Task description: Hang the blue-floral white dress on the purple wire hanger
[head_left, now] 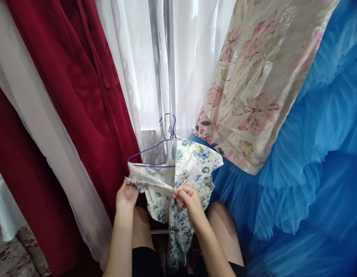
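Note:
A white blouse [195,161] printed with blue and yellow-green flowers hangs in front of me on a thin purple wire hanger [151,147]. Its front is open, and the right half covers that end of the hanger. On the left, the hanger arm is bare, with the cloth drooping below it. My left hand [127,195] pinches the blouse's edge near the hanger's left end. Near the middle, my right hand [186,198] has its fingers closed on the front edge, and the cloth is stretched between both hands. The lower part falls between my knees.
Red curtains [65,96] and a sheer white curtain [132,69] hang at the left and back. A metal pole [171,57] stands behind the hanger. To the right hang a beige floral cloth [253,88] and a ruffled blue tulle dress [316,154].

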`<state>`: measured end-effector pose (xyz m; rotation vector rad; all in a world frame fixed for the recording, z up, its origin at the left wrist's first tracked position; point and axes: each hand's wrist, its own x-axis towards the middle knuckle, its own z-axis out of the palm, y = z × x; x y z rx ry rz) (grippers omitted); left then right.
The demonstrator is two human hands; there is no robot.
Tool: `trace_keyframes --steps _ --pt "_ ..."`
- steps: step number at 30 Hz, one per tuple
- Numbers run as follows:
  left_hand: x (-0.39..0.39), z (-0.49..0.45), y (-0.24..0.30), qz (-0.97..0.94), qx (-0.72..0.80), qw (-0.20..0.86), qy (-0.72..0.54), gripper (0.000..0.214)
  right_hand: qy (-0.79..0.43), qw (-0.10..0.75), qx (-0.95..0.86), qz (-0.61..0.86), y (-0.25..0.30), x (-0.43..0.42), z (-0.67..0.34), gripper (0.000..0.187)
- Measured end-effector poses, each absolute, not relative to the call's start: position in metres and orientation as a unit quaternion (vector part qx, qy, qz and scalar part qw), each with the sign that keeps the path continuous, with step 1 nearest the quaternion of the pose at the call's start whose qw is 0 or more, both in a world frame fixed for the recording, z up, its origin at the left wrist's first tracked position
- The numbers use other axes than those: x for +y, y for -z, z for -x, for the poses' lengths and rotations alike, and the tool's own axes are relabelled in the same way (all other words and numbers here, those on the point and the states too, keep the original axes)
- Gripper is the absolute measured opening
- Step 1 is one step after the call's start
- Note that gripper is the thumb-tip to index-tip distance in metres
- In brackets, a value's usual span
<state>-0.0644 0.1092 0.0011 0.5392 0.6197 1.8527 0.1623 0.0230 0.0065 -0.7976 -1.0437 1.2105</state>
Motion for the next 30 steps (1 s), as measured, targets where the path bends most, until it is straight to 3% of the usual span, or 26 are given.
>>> trace_keyframes --steps 5,11,15,21,26,30 --pt "0.076 0.014 0.067 -0.131 0.302 0.645 -0.69 0.014 -0.508 0.756 -0.218 0.351 0.052 0.003 -0.197 0.027" --pt "0.029 -0.041 0.045 -0.393 0.266 0.575 -0.667 0.03 -0.359 0.817 -0.113 0.436 0.079 -0.011 -0.228 0.023" --pt "-0.005 -0.055 0.011 -0.547 0.271 0.497 -0.617 0.029 -0.36 0.74 -0.309 0.477 0.056 -0.019 -0.212 0.034" --pt "-0.017 -0.046 -0.001 -0.69 0.312 0.414 -0.504 0.023 -0.676 0.53 -0.404 0.313 0.039 -0.045 -0.182 0.063" --pt "-0.025 -0.023 0.011 -0.722 0.276 0.531 -0.347 0.052 -0.712 0.435 -0.491 0.251 0.043 -0.057 -0.196 0.055" --pt "-0.039 -0.008 0.02 -0.809 0.262 0.452 -0.269 0.045 -0.717 0.43 -0.494 0.239 0.019 -0.067 -0.228 0.063"
